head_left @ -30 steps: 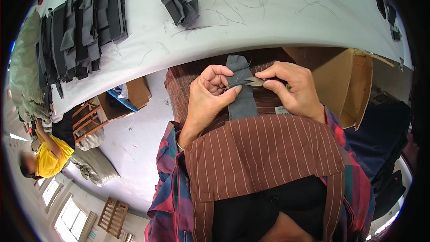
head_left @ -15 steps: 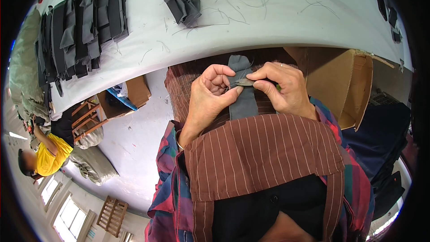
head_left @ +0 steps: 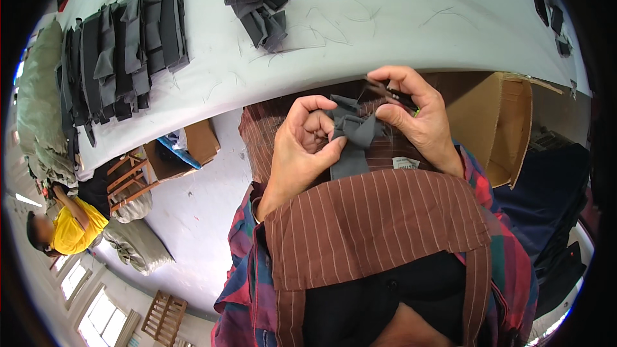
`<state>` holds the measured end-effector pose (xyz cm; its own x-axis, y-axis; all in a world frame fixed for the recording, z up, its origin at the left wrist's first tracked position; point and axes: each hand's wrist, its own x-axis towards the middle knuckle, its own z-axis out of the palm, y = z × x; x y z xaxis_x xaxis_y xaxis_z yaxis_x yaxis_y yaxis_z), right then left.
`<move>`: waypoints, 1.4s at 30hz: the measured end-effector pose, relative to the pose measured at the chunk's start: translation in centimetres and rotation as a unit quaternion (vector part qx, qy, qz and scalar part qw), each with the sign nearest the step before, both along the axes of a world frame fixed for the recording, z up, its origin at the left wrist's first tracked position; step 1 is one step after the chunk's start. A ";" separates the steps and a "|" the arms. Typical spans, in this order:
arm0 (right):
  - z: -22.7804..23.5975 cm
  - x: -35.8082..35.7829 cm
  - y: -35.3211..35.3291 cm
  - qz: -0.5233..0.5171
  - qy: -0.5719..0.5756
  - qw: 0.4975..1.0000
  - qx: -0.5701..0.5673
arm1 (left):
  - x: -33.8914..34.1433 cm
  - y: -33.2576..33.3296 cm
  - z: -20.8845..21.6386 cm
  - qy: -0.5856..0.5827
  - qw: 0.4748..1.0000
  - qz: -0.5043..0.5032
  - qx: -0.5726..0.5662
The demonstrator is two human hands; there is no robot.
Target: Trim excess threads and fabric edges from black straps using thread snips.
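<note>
Above my brown striped apron [head_left: 379, 218], my left hand [head_left: 302, 138] pinches a dark grey fabric strip [head_left: 357, 130] between thumb and fingers. The strip is bunched and folded at the pinch, and its lower end hangs over my lap. Just right of it and a little higher, my right hand [head_left: 421, 112] is closed around small thread snips [head_left: 393, 95]. Their blades are blurred and stand apart from the cloth. Loose threads show around the strip.
A white-covered table [head_left: 360, 32] carries rows of dark fabric strips [head_left: 122, 51], another dark pile [head_left: 257, 0] and scattered threads. A cardboard box [head_left: 491, 122] stands under it at right. Far left, a person in a yellow top [head_left: 80, 225] works beside wrapped sacks [head_left: 138, 244].
My right hand has lifted the snips up and away from the cloth. The strip, flat before, is now bunched and folded at my left hand.
</note>
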<state>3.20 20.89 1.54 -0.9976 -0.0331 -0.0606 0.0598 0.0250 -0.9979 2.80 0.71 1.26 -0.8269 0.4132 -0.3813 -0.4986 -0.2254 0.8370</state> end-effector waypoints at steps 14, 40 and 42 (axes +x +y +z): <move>1.5 -1.5 -1.2 0.045 0.000 0.999 -0.024 | 0.2 -0.7 0.7 0.030 0.996 0.022 -0.080; 4.2 -1.9 -1.0 0.095 0.200 0.947 0.232 | -0.9 -1.5 1.5 0.029 0.993 0.112 -0.023; 4.6 -2.8 -0.3 0.095 0.285 0.891 0.341 | -0.9 -1.7 1.6 0.023 0.994 0.101 -0.042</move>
